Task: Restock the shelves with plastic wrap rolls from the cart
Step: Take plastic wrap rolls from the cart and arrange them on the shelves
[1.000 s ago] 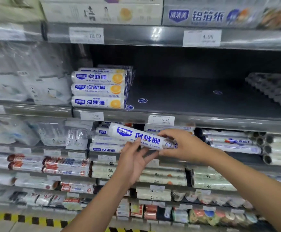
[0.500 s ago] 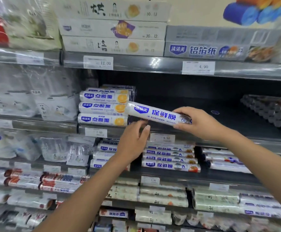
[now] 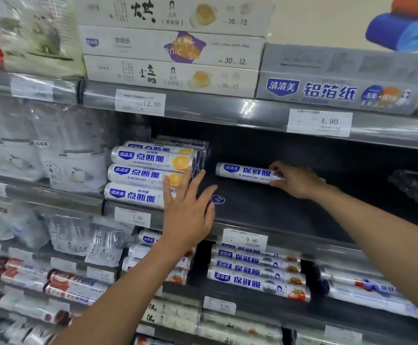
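Observation:
A white plastic wrap roll (image 3: 242,171) with blue lettering lies deep on the dark middle shelf (image 3: 265,207). My right hand (image 3: 295,179) grips its right end, fingers curled over it. My left hand (image 3: 189,207) hovers with straight, spread fingers at the shelf's front edge, its fingertips in front of the right ends of a stack of orange-printed rolls (image 3: 148,174) at the shelf's left. The cart is out of view.
The shelf below holds rows of similar blue-lettered rolls (image 3: 257,272). Flat boxes (image 3: 173,46) and a foil box (image 3: 332,92) sit on the shelf above. Dark rolls (image 3: 417,188) lie at the middle shelf's right end. Price tags (image 3: 245,239) line the shelf edges.
My right hand carried the roll up from in front of the lower shelf and back into the middle shelf. My left hand let go of the roll and now hovers open by the stacked rolls.

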